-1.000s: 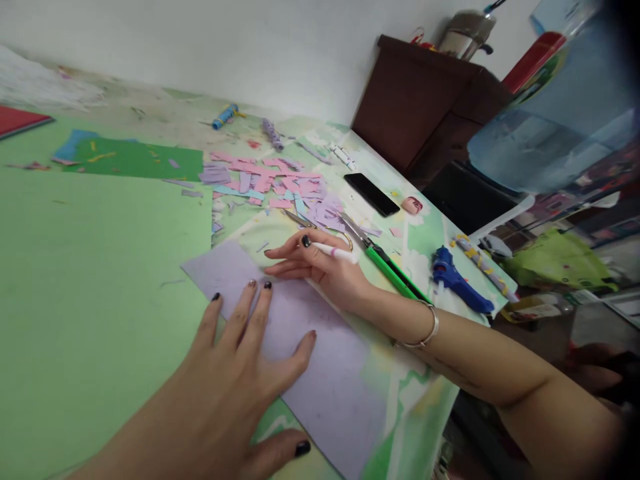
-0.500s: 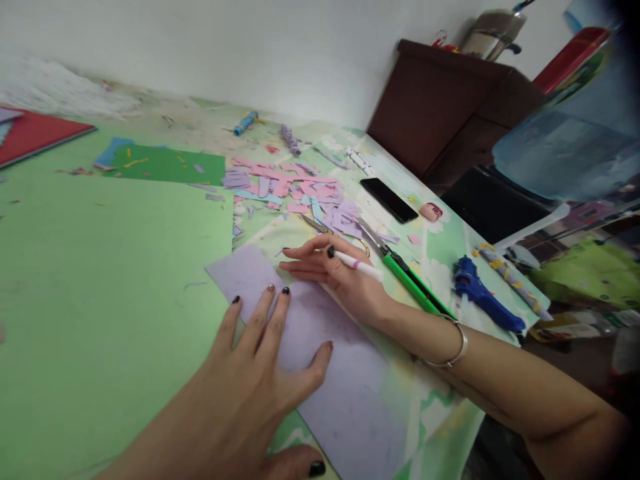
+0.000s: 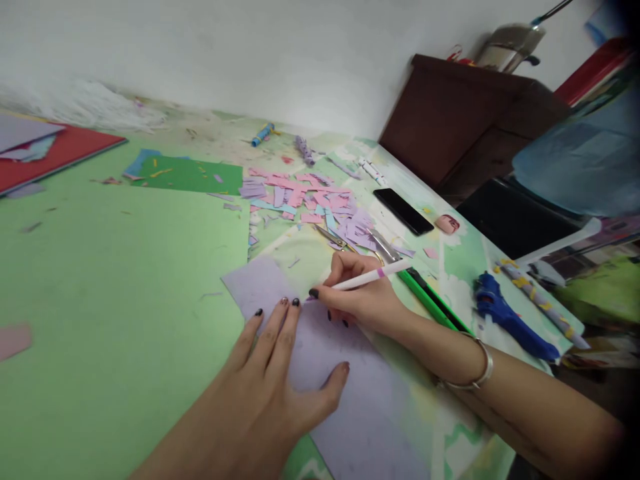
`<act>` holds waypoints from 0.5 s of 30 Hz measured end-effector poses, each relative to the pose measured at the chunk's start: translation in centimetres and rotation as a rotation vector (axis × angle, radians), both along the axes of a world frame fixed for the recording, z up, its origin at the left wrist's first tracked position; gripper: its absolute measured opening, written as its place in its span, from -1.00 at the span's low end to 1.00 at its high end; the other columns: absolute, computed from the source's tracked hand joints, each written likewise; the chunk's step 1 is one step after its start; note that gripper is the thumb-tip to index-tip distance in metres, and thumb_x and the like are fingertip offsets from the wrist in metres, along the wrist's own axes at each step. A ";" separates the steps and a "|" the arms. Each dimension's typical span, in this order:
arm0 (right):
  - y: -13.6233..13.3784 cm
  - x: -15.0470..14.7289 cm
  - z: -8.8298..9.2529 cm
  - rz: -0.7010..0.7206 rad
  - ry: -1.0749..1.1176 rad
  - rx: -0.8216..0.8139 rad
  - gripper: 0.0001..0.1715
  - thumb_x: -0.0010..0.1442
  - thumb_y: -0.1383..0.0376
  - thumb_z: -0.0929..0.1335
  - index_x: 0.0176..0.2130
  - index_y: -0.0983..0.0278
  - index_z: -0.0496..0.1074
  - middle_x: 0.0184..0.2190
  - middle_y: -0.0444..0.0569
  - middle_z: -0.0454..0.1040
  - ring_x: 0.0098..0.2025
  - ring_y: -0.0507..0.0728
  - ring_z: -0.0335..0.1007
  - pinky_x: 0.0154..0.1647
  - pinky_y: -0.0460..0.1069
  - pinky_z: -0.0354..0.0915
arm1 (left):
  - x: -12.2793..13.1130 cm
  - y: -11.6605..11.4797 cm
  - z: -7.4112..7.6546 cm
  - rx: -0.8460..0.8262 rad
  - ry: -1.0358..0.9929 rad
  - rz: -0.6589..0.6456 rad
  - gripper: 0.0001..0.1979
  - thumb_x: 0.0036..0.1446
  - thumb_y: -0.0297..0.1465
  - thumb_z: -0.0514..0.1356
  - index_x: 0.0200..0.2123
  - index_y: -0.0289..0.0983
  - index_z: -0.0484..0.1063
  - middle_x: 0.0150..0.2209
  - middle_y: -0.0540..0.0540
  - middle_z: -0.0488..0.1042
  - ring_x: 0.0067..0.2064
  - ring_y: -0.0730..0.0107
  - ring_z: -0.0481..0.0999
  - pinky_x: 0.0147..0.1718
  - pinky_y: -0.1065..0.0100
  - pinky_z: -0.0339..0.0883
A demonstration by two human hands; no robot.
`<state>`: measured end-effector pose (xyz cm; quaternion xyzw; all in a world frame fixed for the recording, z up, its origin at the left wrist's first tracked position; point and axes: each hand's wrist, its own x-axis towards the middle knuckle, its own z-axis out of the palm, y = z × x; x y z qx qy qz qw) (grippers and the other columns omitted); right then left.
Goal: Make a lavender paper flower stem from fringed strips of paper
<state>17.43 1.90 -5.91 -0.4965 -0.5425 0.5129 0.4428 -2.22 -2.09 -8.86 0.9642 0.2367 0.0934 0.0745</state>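
Observation:
A sheet of purple paper [image 3: 350, 407] lies slantwise on the green board [image 3: 125, 300] and the patterned tablecloth. My left hand [image 3: 280, 373] rests flat on the paper with its fingers spread and holds nothing. In my right hand [image 3: 360, 293] is a white marker [image 3: 367, 277] with a purple band, gripped between thumb and fingers. Its purple tip is at the paper, near the upper right edge. Just beyond my right hand lie scissors [image 3: 335, 239] and a green utility knife [image 3: 430, 297].
Cut paper strips [image 3: 300, 193] lie behind the hands beside a green card [image 3: 195, 175]. A black phone [image 3: 403, 211], pink case [image 3: 447, 223] and blue glue gun [image 3: 510, 320] sit to the right. A red folder [image 3: 75, 148] is at the left.
My right hand has closed its fingers around the marker and brought the tip down to the paper. The camera view has shifted, so the table items appear further right and lower.

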 end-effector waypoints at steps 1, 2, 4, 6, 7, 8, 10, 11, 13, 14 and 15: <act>0.0 0.0 0.0 0.005 -0.001 0.004 -0.68 -0.09 0.32 0.44 -0.57 0.25 0.17 -0.79 -0.27 0.30 -0.80 -0.06 0.15 -0.85 -0.18 0.02 | 0.1 0.0 -0.1 0.000 0.006 -0.002 -0.22 -0.18 0.04 0.21 0.15 -0.04 0.17 0.27 -0.25 0.00 0.26 -0.22 -0.11 0.07 -0.28 -0.16; 0.0 0.0 -0.1 0.002 -0.010 0.019 -0.66 -0.08 0.33 0.42 -0.58 0.24 0.14 -0.80 -0.29 0.28 -0.80 -0.06 0.14 -0.84 -0.18 0.01 | 0.1 0.0 -0.1 0.000 0.012 -0.003 -0.23 -0.16 0.03 0.20 0.15 -0.04 0.17 0.26 -0.25 0.01 0.26 -0.21 -0.09 0.07 -0.28 -0.16; 0.1 -0.1 -0.2 -0.025 -0.050 0.080 -0.63 -0.03 0.35 0.38 -0.61 0.24 0.08 -0.82 -0.31 0.20 -0.80 -0.08 0.09 -0.81 -0.18 0.00 | 0.1 0.1 -0.2 0.003 0.021 -0.005 -0.28 -0.11 0.00 0.19 0.15 -0.04 0.17 0.26 -0.25 0.04 0.25 -0.17 -0.05 0.07 -0.29 -0.17; 0.2 -0.1 -0.2 -0.055 -0.128 0.166 -0.61 0.00 0.38 0.35 -0.64 0.24 0.04 -0.81 -0.32 0.13 -0.78 -0.11 0.03 -0.77 -0.17 -0.01 | 0.2 0.1 -0.3 0.006 0.028 0.002 -0.30 -0.09 -0.04 0.19 0.15 -0.04 0.16 0.25 -0.25 0.05 0.25 -0.15 -0.04 0.08 -0.28 -0.18; 0.2 -0.1 -0.3 -0.063 -0.172 0.215 -0.60 0.00 0.39 0.33 -0.65 0.25 0.02 -0.79 -0.31 0.10 -0.76 -0.11 0.01 -0.74 -0.17 -0.02 | 0.2 0.1 -0.3 0.009 0.030 0.007 -0.30 -0.08 -0.05 0.20 0.15 -0.04 0.16 0.25 -0.25 0.05 0.25 -0.14 -0.04 0.08 -0.28 -0.18; 0.3 -0.1 -0.3 -0.065 -0.215 0.262 -0.60 -0.01 0.41 0.32 -0.66 0.25 0.01 -0.78 -0.31 0.08 -0.74 -0.11 -0.01 -0.71 -0.16 -0.02 | 0.2 0.0 -0.2 0.013 0.035 0.015 -0.30 -0.08 -0.06 0.21 0.16 -0.05 0.16 0.25 -0.25 0.05 0.25 -0.14 -0.04 0.09 -0.27 -0.18; 0.4 -0.1 -0.4 -0.054 -0.283 0.331 -0.60 -0.02 0.44 0.31 -0.67 0.26 0.00 -0.75 -0.29 0.04 -0.69 -0.11 -0.03 -0.67 -0.15 -0.03 | 0.3 -0.1 0.1 0.029 0.050 0.038 -0.32 -0.07 -0.09 0.21 0.15 -0.06 0.17 0.25 -0.25 0.06 0.25 -0.12 -0.04 0.10 -0.25 -0.18; 0.4 -0.1 -0.5 -0.048 -0.303 0.353 -0.60 -0.03 0.45 0.31 -0.68 0.26 -0.01 -0.74 -0.29 0.02 -0.67 -0.10 -0.05 -0.65 -0.14 -0.04 | 0.4 -0.3 0.3 0.039 0.058 0.051 -0.33 -0.06 -0.10 0.21 0.15 -0.07 0.17 0.25 -0.25 0.06 0.25 -0.10 -0.03 0.10 -0.23 -0.17; 0.4 -0.1 -0.5 -0.039 -0.320 0.376 -0.60 -0.04 0.45 0.30 -0.67 0.26 -0.03 -0.72 -0.28 -0.01 -0.64 -0.09 -0.08 -0.62 -0.13 -0.06 | 0.5 -0.5 0.8 0.064 0.067 0.070 -0.35 -0.04 -0.13 0.21 0.14 -0.08 0.18 0.24 -0.25 0.07 0.25 -0.08 -0.01 0.11 -0.21 -0.16; 0.5 -0.1 -0.5 -0.035 -0.324 0.383 -0.60 -0.04 0.46 0.30 -0.67 0.26 -0.04 -0.71 -0.28 -0.03 -0.63 -0.08 -0.10 -0.62 -0.12 -0.07 | 0.5 -0.6 1.1 0.074 0.068 0.073 -0.35 -0.04 -0.14 0.21 0.15 -0.07 0.17 0.24 -0.25 0.08 0.25 -0.07 -0.01 0.11 -0.20 -0.15; 0.5 -0.1 -0.5 -0.032 -0.327 0.390 -0.59 -0.05 0.46 0.29 -0.67 0.26 -0.04 -0.71 -0.27 -0.04 -0.62 -0.08 -0.12 -0.61 -0.12 -0.08 | 0.5 -0.7 1.3 0.084 0.067 0.072 -0.35 -0.04 -0.15 0.22 0.15 -0.05 0.17 0.24 -0.24 0.08 0.25 -0.08 0.00 0.11 -0.20 -0.14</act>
